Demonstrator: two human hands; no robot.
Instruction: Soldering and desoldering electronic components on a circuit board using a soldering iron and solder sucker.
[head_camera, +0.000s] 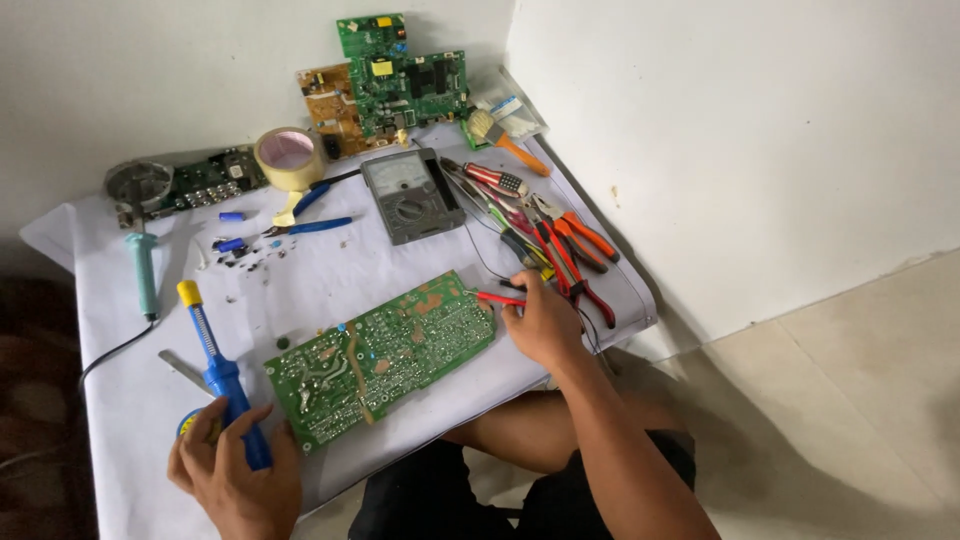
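The green circuit board (382, 358) lay solder side up near the front edge of the counter (330, 265), tilted so that its right end pointed toward the back. My right hand (540, 322) was at the board's right end, fingers pressed together around a red probe (498, 298) whose tip touched the board's top right corner. My left hand (232, 470) sat at the front left corner of the counter, curled round the lower part of a blue desoldering pump (222, 376) with a yellow cap — the pump stood just beside the board's left end, not touching it.

Behind the board, toward the middle of the counter, lay a grey analog multimeter (410, 195). Along the right edge were pliers with orange handles (572, 243) and a few screwdrivers (492, 180); I could not tell how many tools lay in that pile. A teal soldering iron (146, 272) lay by the left edge, a roll of tape (288, 157) near the back, and more circuit boards (390, 85) leaned against the wall at the back edge — with a small brush (505, 142) beside them.
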